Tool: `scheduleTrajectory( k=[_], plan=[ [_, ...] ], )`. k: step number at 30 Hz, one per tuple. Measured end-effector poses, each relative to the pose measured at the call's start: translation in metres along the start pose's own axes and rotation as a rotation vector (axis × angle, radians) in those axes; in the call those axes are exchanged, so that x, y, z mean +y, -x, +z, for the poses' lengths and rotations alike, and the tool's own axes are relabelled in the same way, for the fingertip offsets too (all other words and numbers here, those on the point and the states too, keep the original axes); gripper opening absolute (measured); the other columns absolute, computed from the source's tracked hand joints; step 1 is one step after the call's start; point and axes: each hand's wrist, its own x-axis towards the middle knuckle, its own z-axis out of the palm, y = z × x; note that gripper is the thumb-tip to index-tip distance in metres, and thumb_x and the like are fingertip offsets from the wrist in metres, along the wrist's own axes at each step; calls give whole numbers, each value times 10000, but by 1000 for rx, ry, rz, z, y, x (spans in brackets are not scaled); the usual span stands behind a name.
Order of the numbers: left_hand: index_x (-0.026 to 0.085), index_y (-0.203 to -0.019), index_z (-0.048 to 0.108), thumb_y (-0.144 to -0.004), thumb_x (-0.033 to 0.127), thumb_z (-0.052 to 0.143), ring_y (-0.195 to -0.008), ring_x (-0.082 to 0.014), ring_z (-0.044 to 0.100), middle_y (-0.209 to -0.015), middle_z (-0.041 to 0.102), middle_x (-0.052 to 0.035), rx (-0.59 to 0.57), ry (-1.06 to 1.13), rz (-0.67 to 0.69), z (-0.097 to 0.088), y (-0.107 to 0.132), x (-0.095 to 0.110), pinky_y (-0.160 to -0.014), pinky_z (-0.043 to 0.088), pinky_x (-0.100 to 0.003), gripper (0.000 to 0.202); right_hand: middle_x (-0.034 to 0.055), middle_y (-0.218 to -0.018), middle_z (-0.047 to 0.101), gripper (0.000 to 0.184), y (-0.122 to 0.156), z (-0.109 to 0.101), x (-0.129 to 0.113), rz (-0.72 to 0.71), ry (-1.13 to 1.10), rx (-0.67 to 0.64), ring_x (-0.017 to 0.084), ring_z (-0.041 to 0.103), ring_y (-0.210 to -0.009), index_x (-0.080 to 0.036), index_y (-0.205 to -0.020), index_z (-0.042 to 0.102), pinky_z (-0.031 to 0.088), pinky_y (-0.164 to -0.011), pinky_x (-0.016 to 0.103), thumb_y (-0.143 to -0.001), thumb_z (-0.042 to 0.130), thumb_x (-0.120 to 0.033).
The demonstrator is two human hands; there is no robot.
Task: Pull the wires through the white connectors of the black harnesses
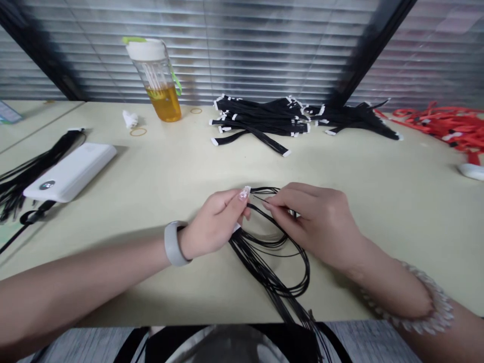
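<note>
My left hand, with a grey band at the wrist, is closed on a small white connector between thumb and fingers. From it thin black wires loop round and trail down over the front edge of the table. A second white piece shows just under the left fingers. My right hand pinches the end of a single thin black wire, its tip pointing at the connector, a little apart from it. The right palm and lower fingers are hidden behind the hand.
At the back lie a pile of black cables with white connectors, another black bunch and red cables. A bottle of amber liquid stands back left. A white power bank lies left, beside more black wires.
</note>
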Motion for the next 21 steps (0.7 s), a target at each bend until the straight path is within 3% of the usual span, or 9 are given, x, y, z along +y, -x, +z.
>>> scheduleTrajectory(
  k=[4,11,21],
  plan=[
    [145,-659,476,-930,493,345,-490,-57,366,-553,426,31,-8,14,-21,0,1,2,-470,321,-185,460,32,-672,592,174,2,1,0,-89,95,-48,111,541,-620,-138,-758,629,401,-552,245,-862,490,-119],
    [149,-648,477,-925,506,339,-487,-68,370,-549,436,25,-9,0,-30,0,2,3,-467,319,-198,472,33,-654,567,246,1,-1,0,-88,211,-160,121,524,-627,-154,-657,571,404,-567,248,-864,451,-100],
    [147,-620,460,-947,440,326,-506,-66,385,-562,449,24,-74,-91,23,-2,2,6,-506,342,-199,460,70,-760,654,198,2,5,-4,-89,98,-16,138,608,-694,-116,-790,640,463,-601,254,-876,464,-96]
  ],
)
